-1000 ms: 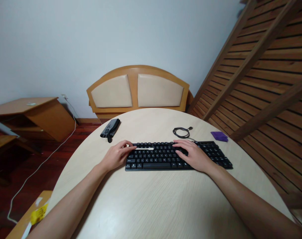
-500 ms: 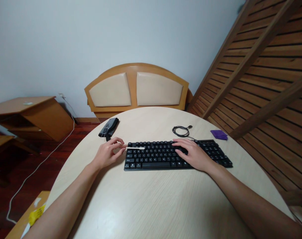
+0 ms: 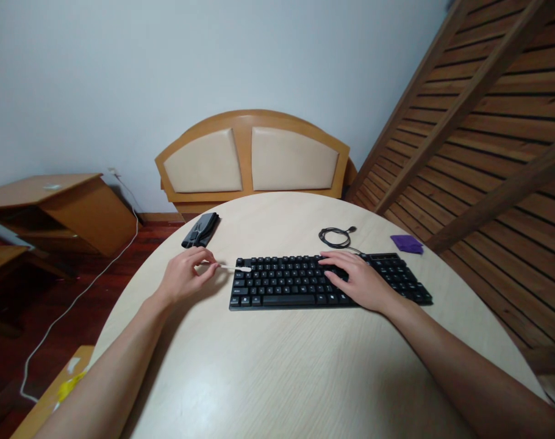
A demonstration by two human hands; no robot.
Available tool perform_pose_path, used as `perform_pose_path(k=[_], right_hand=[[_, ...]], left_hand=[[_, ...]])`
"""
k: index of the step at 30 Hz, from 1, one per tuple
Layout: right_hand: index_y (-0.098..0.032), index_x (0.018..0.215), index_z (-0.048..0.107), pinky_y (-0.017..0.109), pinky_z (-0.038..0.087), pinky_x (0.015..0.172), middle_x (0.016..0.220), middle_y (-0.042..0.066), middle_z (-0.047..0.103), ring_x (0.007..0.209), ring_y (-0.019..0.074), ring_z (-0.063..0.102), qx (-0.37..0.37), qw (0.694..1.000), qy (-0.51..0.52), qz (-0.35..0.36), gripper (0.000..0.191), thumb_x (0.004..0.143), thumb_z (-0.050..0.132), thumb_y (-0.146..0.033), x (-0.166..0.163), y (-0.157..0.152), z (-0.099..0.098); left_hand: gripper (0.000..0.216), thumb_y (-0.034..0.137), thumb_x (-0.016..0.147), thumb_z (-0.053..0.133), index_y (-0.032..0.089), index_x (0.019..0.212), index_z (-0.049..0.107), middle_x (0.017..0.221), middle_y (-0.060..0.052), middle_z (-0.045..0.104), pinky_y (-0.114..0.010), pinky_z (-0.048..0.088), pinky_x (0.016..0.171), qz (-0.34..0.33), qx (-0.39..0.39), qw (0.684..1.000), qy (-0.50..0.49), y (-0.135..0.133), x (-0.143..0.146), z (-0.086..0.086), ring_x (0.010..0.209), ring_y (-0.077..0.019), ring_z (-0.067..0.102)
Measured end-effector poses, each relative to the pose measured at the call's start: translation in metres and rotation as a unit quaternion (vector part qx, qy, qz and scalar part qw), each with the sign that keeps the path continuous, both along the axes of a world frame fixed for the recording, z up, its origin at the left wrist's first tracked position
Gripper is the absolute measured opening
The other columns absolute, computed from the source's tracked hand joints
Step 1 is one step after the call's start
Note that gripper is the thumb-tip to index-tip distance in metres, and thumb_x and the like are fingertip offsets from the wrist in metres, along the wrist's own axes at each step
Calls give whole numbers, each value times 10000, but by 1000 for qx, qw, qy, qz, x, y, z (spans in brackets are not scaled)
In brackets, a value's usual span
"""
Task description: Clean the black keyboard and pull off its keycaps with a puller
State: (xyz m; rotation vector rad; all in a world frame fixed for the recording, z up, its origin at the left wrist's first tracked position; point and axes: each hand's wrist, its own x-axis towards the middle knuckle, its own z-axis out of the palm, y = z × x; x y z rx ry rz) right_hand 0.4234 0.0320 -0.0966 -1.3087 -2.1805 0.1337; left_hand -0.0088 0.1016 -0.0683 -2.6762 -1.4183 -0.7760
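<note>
A black keyboard [image 3: 282, 283] lies across the round table, its number pad toward the right. My left hand [image 3: 186, 271] is at the keyboard's left edge, thumb and fingers pinched on a slim white toothbrush [image 3: 243, 269]. The brush's wider head points right, over the keys at the upper left corner; its bristles are too small to make out. On the keyboard's right part rests my right hand [image 3: 355, 280], fingers stretched out and thumb apart, covering some keys. Behind my left hand lies a dark folded pouch [image 3: 202, 228], partly hidden by the fingers.
The keyboard's coiled black cable [image 3: 336, 238] lies behind it on the pale table [image 3: 268, 372]. A folded purple cloth [image 3: 406, 244] is at the right rear. Beyond the table stand a padded headboard [image 3: 252, 152], a slatted wooden panel [image 3: 488, 122] and a low wooden desk [image 3: 76, 207].
My left hand has moved left with the toothbrush, drawing its head back toward the keyboard's left edge. My right hand stays in place on the keyboard. The view has shifted slightly.
</note>
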Motion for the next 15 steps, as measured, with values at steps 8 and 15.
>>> perform_pose_path(k=[8,15], right_hand=[[-269,1162,709,523,471,1079,1320,71,690,1250,278,615,0,1000,6,-1,249,968,559,-309,0,1,0],[-278,1174,710,549,467,1077,1327,70,686,1244,288,618,-1,1000,8,-1,259,964,561,-307,-1,0,2]], left_hand=[[293,467,884,520,218,812,657,883,-41,722,-288,453,650,57,-39,998,12,7,-19,-1,754,-208,631],[294,467,856,520,220,779,661,799,-38,722,-276,437,598,55,-44,997,20,8,-23,0,668,-198,615]])
